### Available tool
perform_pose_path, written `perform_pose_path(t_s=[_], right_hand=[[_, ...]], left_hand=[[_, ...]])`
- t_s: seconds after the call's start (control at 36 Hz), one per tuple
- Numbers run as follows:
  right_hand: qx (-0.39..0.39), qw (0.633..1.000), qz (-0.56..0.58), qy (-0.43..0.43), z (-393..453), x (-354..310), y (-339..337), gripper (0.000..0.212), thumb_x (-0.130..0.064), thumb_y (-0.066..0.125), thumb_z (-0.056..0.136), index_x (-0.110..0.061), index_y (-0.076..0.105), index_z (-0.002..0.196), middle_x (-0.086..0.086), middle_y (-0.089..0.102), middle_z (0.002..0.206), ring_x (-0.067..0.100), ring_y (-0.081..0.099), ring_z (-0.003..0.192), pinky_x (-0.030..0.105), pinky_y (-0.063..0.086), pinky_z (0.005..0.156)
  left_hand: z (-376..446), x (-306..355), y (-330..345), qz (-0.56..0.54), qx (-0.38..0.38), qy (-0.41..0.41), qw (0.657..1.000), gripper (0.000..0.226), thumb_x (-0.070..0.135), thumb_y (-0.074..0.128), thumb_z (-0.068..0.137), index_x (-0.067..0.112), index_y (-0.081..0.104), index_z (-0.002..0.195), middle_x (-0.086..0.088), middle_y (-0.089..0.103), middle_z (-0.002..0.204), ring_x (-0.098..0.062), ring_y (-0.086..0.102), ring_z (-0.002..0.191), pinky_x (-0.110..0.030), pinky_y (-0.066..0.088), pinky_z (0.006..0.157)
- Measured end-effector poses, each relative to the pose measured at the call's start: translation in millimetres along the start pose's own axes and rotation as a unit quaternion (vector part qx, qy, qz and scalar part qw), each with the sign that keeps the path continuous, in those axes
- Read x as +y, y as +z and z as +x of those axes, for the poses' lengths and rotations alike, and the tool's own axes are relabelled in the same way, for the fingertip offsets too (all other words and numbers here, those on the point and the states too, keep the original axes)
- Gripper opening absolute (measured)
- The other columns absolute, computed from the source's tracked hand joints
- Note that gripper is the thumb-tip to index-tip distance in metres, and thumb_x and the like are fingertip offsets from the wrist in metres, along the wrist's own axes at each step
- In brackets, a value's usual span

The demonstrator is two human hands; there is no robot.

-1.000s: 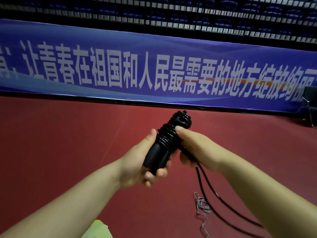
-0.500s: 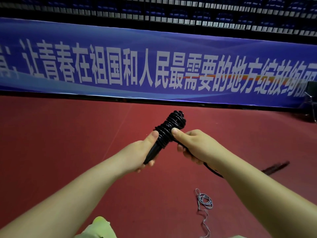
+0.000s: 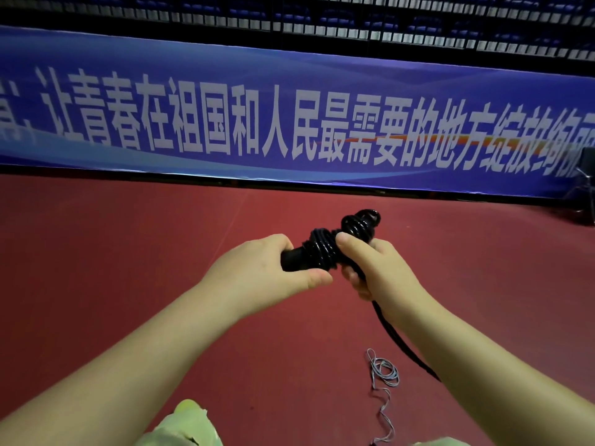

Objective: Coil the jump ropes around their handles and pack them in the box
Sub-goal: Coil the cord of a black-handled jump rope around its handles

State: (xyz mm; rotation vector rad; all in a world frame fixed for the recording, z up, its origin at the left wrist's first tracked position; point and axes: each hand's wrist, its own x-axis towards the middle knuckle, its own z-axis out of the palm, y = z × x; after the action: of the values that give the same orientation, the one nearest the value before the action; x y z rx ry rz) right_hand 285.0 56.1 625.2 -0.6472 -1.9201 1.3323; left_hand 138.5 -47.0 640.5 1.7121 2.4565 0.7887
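A black jump rope is wound in tight coils around its black handles, held out in front of me above the red floor. My left hand grips the bare lower end of the handles. My right hand grips the coiled part, thumb lying across the coils, fingers curled round the rope. The loose black tail drops from under my right hand and runs down behind my right forearm. The box is not in view.
A thin grey-blue cord lies tangled on the red floor at lower right. A long blue banner with white characters lines the far edge. A dark stand sits at far right. Pale green fabric shows at the bottom.
The handle bundle has tipped from steeply upright toward lying more level, pointing right. My left hand turned over the handle end. The loose tail has swung in under my right forearm.
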Motion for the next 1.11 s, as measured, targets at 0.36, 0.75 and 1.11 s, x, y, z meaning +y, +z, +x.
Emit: perform_pose_path(t_s=[0.36, 0.75, 1.11], right_hand=[[-0.108, 0.981, 0.139, -0.080, -9, 7, -5, 0.033, -0.039, 0.055, 0.052, -0.016, 0.043, 0.072, -0.003, 0.036, 0.058, 0.011, 0.030, 0.052, 0.023, 0.021, 0.044], [-0.120, 0.987, 0.050, -0.090, -13, 7, -18, 0.036, -0.056, 0.045, 0.076, -0.022, 0.042, 0.064, -0.015, 0.034, 0.050, 0.000, 0.026, 0.044, 0.015, 0.022, 0.045], [-0.143, 0.982, -0.119, 0.025, -9, 3, -29, 0.037, -0.044, 0.039, 0.098, -0.015, 0.048, 0.078, 0.002, 0.046, 0.067, 0.005, 0.033, 0.042, 0.014, 0.027, 0.042]], left_hand=[[-14, -13, 36, -0.600, -0.538, 0.113, 0.581, 0.071, 0.072, 0.054, 0.077, 0.016, 0.057, 0.120, -0.008, 0.067, 0.108, -0.022, 0.067, 0.095, -0.041, 0.052, 0.085], [-22, 16, 37, -0.547, -0.364, -0.026, 0.753, 0.073, 0.080, 0.031, 0.063, 0.013, 0.055, 0.081, 0.000, 0.048, 0.059, -0.011, 0.035, 0.041, -0.021, 0.027, 0.044], [-12, 6, 39, -0.339, -0.179, -0.004, 0.923, 0.067, 0.074, 0.031, 0.070, 0.012, 0.056, 0.079, 0.001, 0.056, 0.059, -0.008, 0.044, 0.044, -0.017, 0.034, 0.045]])
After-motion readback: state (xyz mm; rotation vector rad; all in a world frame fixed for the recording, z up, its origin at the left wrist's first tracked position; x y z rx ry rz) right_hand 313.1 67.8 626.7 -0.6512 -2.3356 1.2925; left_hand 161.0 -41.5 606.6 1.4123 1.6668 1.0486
